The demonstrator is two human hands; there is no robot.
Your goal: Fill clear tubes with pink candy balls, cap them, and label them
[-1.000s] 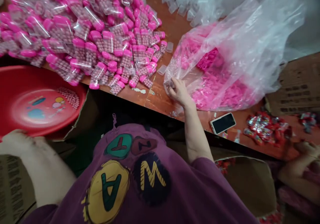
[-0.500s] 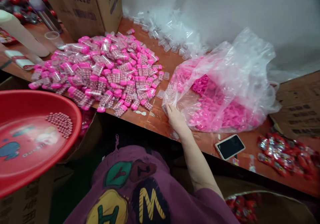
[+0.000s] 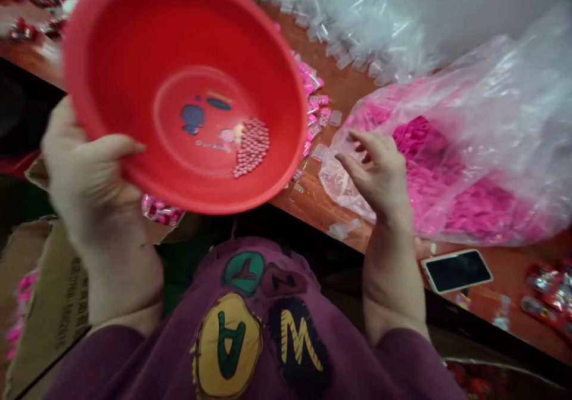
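My left hand (image 3: 89, 167) grips the rim of a red plastic basin (image 3: 129, 84), thumb over the edge. The basin is tilted, and small pink beads (image 3: 252, 149) have gathered on the right side of its floor. Raised in the air to the right of the basin, my right hand (image 3: 378, 170) holds nothing, its thumb and fingers apart and curved. Just behind that hand lies a clear plastic bag (image 3: 500, 90) with pink plastic pieces (image 3: 482, 206) inside. Small clear containers with pink caps (image 3: 315, 99) show past the basin's right edge; the basin hides most of that pile.
Many clear empty containers (image 3: 357, 30) lie along the wall. A phone (image 3: 456, 270) rests near the table's front edge, with red wrapped items (image 3: 549, 298) farther right. An open cardboard box (image 3: 53, 304) stands below on the left.
My left hand has come into view and lifted the basin up and rightward over the capped containers. My right hand has let go of the bag's edge and risen. The view has shifted.
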